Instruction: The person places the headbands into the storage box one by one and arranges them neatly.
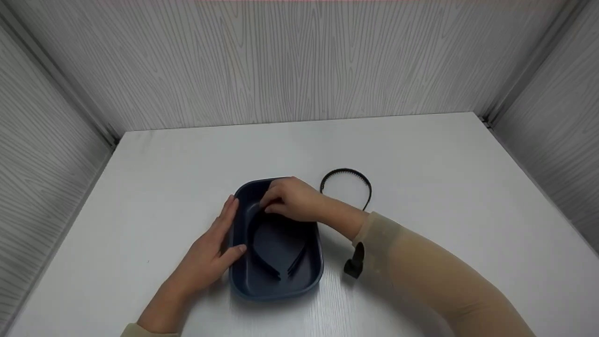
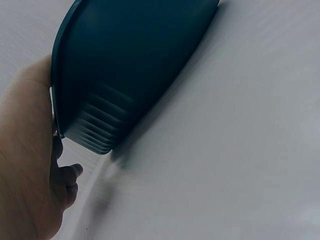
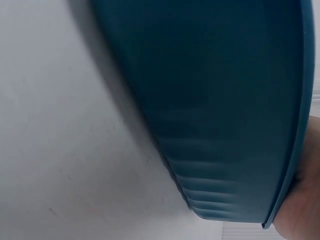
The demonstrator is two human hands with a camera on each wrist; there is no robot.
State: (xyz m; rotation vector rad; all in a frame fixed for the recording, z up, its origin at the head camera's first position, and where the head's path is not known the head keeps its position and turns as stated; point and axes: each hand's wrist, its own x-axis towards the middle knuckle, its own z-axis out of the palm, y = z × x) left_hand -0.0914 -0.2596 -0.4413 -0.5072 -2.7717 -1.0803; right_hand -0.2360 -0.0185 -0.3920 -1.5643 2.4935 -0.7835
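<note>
A dark blue plastic tub [image 1: 276,294] sits on the white table, its ribbed outer wall [image 3: 210,190] filling much of the right wrist view. Inside lies a dark headband [image 1: 266,266], its two ends pointing toward me and looking doubled. My left hand [image 1: 206,257] holds the tub's left rim, thumb over the edge and fingers along the outside. Reaching over the tub's right side, my right hand [image 1: 295,199] pinches the headband's curved top, which the fingers partly hide. A black toothed headband [image 1: 345,170] lies on the table beyond my right wrist.
The white table [image 1: 421,164] is enclosed by grey wood-grain panels [image 1: 281,61] at the back and sides. A black strap with a small block [image 1: 354,267] hangs at my right sleeve.
</note>
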